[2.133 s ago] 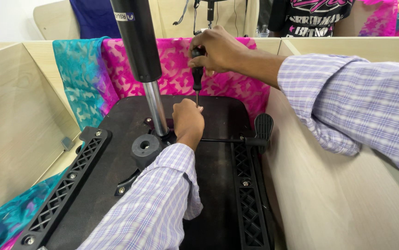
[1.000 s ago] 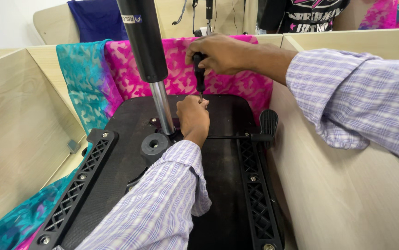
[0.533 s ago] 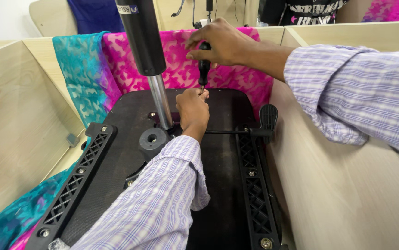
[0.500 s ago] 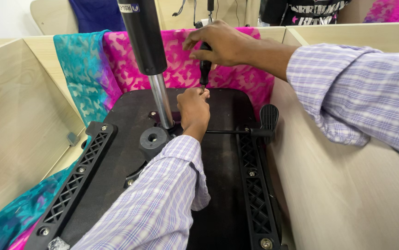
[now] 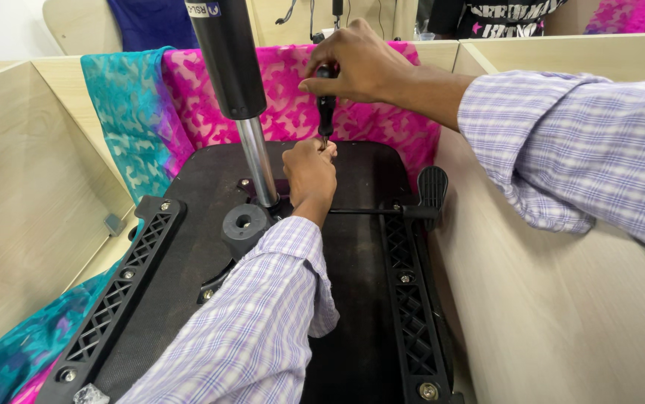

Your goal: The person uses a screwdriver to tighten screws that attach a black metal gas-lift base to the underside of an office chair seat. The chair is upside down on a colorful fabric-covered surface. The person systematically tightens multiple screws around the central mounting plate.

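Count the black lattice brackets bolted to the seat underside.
2. The left bracket runs along the left edge of the seat base; the right bracket runs along the right edge. The left sleeve may hide other fittings between them.

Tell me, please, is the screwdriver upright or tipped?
Upright: right hand grips the screwdriver, tip pointing down beside left hand.
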